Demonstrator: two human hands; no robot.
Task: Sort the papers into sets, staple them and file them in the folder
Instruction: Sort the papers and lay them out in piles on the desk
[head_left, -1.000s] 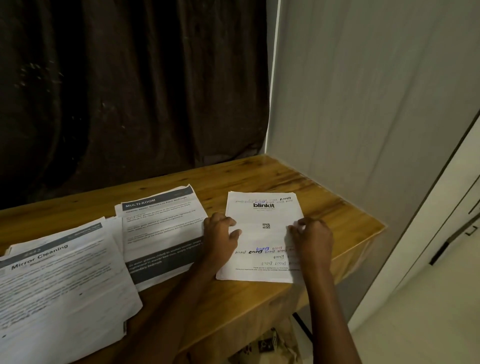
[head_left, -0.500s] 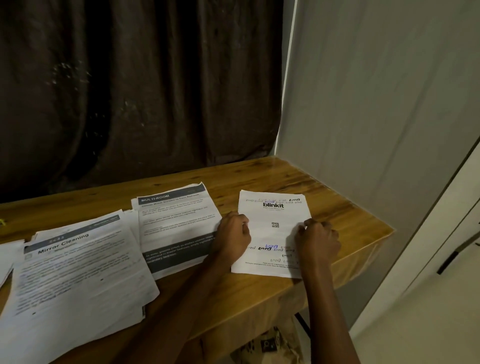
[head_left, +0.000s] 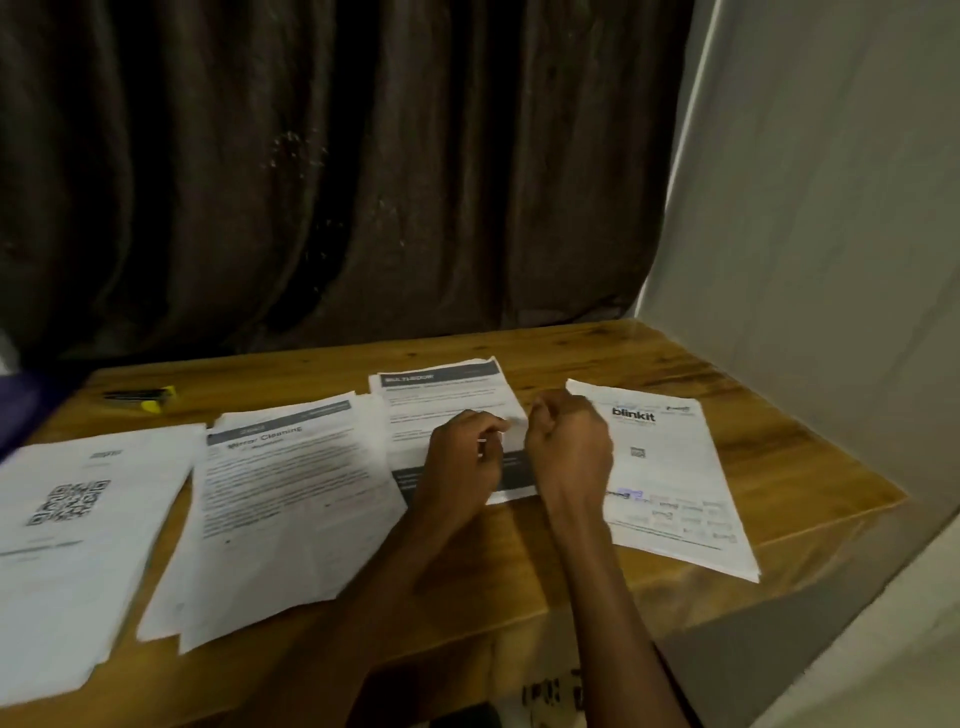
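Note:
Four lots of paper lie on the wooden table (head_left: 779, 457). At the right is the blinkit sheet (head_left: 675, 478), with no hand on it. The Multi-Room sheets (head_left: 441, 402) are in the middle, the Mirror Cleaning stack (head_left: 291, 509) is left of them, and a QR-code sheet (head_left: 78, 525) is at the far left. My left hand (head_left: 462, 460) rests on the Multi-Room sheets with curled fingers, pinching at their right edge. My right hand (head_left: 569, 441) hovers beside it, fingers curled, holding nothing. The picture is blurred.
A yellow and black object (head_left: 140, 397), too blurred to name, lies at the back left of the table. Something purple (head_left: 15, 410) shows at the far left edge. A dark curtain hangs behind the table and a pale wall stands on its right.
Both hands have left the blinkit sheet and moved left to the Multi-Room sheets. The view has swung left, bringing in the QR-code sheet and the yellow object.

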